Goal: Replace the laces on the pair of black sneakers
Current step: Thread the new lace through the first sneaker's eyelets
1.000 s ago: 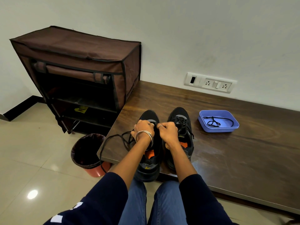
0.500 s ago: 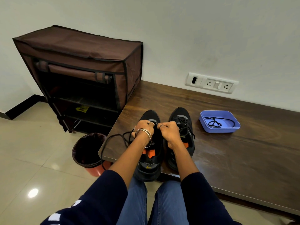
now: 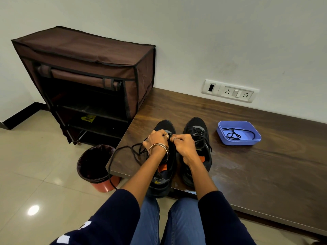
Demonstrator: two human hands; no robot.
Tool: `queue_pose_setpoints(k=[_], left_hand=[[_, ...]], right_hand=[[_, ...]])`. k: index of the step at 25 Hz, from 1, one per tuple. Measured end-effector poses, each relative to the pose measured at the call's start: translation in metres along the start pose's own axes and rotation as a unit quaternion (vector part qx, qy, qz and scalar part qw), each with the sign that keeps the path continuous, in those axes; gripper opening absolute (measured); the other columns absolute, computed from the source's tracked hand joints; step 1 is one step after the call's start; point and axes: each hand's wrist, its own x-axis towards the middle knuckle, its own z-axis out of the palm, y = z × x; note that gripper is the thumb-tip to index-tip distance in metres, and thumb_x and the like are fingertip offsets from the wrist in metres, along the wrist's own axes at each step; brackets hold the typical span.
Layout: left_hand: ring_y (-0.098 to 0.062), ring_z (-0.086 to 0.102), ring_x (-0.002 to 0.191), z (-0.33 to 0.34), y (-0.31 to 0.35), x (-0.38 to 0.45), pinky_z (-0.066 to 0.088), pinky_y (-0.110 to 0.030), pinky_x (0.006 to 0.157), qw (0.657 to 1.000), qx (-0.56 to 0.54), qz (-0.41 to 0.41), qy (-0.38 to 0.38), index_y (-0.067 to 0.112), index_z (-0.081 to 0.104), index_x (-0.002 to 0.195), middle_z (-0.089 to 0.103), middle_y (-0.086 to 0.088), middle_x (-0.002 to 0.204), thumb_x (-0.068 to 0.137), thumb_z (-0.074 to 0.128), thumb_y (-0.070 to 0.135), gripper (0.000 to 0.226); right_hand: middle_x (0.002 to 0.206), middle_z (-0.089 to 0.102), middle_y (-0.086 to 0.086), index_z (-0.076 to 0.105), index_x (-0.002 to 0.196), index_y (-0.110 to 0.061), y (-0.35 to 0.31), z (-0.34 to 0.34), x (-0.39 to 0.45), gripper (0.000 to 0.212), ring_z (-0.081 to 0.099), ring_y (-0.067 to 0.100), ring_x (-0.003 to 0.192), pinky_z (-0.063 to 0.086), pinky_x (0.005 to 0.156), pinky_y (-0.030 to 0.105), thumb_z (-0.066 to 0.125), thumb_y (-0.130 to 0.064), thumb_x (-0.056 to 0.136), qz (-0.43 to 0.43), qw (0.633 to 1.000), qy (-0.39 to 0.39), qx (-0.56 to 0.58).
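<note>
Two black sneakers stand side by side, toes to the wall, on a dark wooden bench. The right sneaker is laced with a black lace. Over the left sneaker my left hand and my right hand meet knuckle to knuckle, fingers curled, pinching its black lace near the upper eyelets. The loose length of this lace loops left of the shoe and hangs over the bench edge. Which eyelet is being worked is hidden by my fingers.
A lilac tray holding another black lace sits right of the sneakers. A brown fabric shoe rack stands left of the bench, a lined waste bin on the tiled floor below the bench corner. A socket panel is on the wall.
My hands stay on the left sneaker's lace with only small finger shifts. The camera view has drifted slightly.
</note>
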Motion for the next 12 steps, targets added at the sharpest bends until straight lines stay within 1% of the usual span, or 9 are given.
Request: queue_pose_setpoints(k=[1, 2, 3, 5, 6, 7, 9, 10, 12], left_hand=[[-0.023, 0.053, 0.103, 0.000, 0.000, -0.001, 0.024, -0.036, 0.083, 1.000, -0.009, -0.002, 0.008, 0.023, 0.067, 0.090, 0.057, -0.004, 0.107, 0.092, 0.049, 0.023, 0.018], [-0.022, 0.055, 0.101, 0.001, 0.000, -0.002, 0.023, -0.036, 0.082, 0.999, -0.028, -0.009, 0.014, 0.023, 0.067, 0.088, 0.059, -0.003, 0.106, 0.092, 0.051, 0.023, 0.017], [-0.021, 0.056, 0.098, 0.000, -0.001, -0.001, 0.022, -0.035, 0.081, 0.998, -0.052, -0.020, 0.016, 0.023, 0.067, 0.086, 0.062, -0.002, 0.103, 0.092, 0.052, 0.024, 0.016], [-0.020, 0.058, 0.094, 0.000, -0.002, 0.002, 0.021, -0.034, 0.081, 0.996, -0.082, -0.037, 0.009, 0.025, 0.066, 0.083, 0.066, -0.001, 0.098, 0.091, 0.055, 0.026, 0.014], [-0.020, 0.058, 0.093, 0.000, -0.002, 0.002, 0.022, -0.035, 0.081, 0.996, -0.082, -0.039, 0.004, 0.026, 0.065, 0.081, 0.066, -0.001, 0.097, 0.091, 0.056, 0.028, 0.014], [-0.020, 0.058, 0.094, -0.001, -0.002, 0.002, 0.022, -0.035, 0.081, 0.996, -0.075, -0.038, 0.001, 0.026, 0.064, 0.079, 0.066, -0.001, 0.096, 0.091, 0.056, 0.029, 0.015], [-0.021, 0.057, 0.099, -0.001, -0.001, 0.002, 0.024, -0.036, 0.082, 0.998, -0.051, -0.029, -0.004, 0.027, 0.063, 0.077, 0.064, -0.001, 0.098, 0.092, 0.054, 0.030, 0.018], [-0.021, 0.055, 0.103, -0.001, -0.001, 0.002, 0.025, -0.037, 0.084, 0.999, -0.034, -0.023, -0.004, 0.028, 0.064, 0.078, 0.063, -0.001, 0.102, 0.093, 0.053, 0.029, 0.018], [-0.021, 0.049, 0.111, 0.000, 0.000, 0.001, 0.027, -0.039, 0.088, 1.000, -0.003, -0.016, -0.008, 0.028, 0.067, 0.084, 0.058, -0.001, 0.108, 0.094, 0.051, 0.027, 0.019]], right_hand=[[0.089, 0.068, -0.012, 0.078, 0.087, -0.011, 0.001, 0.001, 0.000, 0.012, 0.063, 0.009, 0.085, 0.051, 0.077, 0.032, 0.066, -0.015, 0.088, 0.004, 1.000, 0.001, -0.002], [0.097, 0.069, -0.008, 0.077, 0.097, -0.010, 0.002, 0.001, 0.001, 0.014, 0.063, 0.011, 0.093, 0.053, 0.083, 0.031, 0.068, -0.017, 0.087, 0.007, 1.000, -0.002, 0.001], [0.100, 0.071, -0.004, 0.076, 0.102, -0.010, 0.003, 0.001, 0.003, 0.018, 0.064, 0.012, 0.095, 0.053, 0.086, 0.032, 0.069, -0.018, 0.087, 0.013, 1.000, -0.011, 0.012], [0.084, 0.069, 0.003, 0.075, 0.096, -0.004, 0.005, 0.001, 0.004, 0.021, 0.062, 0.016, 0.082, 0.051, 0.075, 0.037, 0.065, -0.022, 0.091, 0.027, 0.998, -0.033, 0.042], [0.075, 0.062, 0.006, 0.072, 0.094, 0.003, 0.006, 0.001, 0.006, 0.028, 0.056, 0.019, 0.074, 0.047, 0.069, 0.038, 0.059, -0.022, 0.096, 0.040, 0.997, -0.031, 0.066], [0.075, 0.059, 0.008, 0.069, 0.093, 0.005, 0.006, 0.001, 0.008, 0.031, 0.054, 0.022, 0.073, 0.046, 0.068, 0.040, 0.051, -0.019, 0.099, 0.064, 0.994, -0.017, 0.092], [0.090, 0.064, 0.008, 0.067, 0.092, -0.005, 0.004, 0.002, 0.010, 0.028, 0.060, 0.021, 0.081, 0.052, 0.073, 0.039, 0.040, -0.008, 0.101, 0.109, 0.985, 0.016, 0.137], [0.093, 0.065, 0.007, 0.064, 0.091, -0.010, 0.003, 0.002, 0.012, 0.030, 0.060, 0.020, 0.079, 0.052, 0.070, 0.036, 0.037, -0.002, 0.099, 0.115, 0.982, 0.028, 0.149], [0.091, 0.065, 0.006, 0.062, 0.094, -0.010, 0.002, 0.002, 0.013, 0.031, 0.057, 0.016, 0.070, 0.048, 0.062, 0.030, 0.035, 0.006, 0.095, 0.111, 0.981, 0.042, 0.156]])
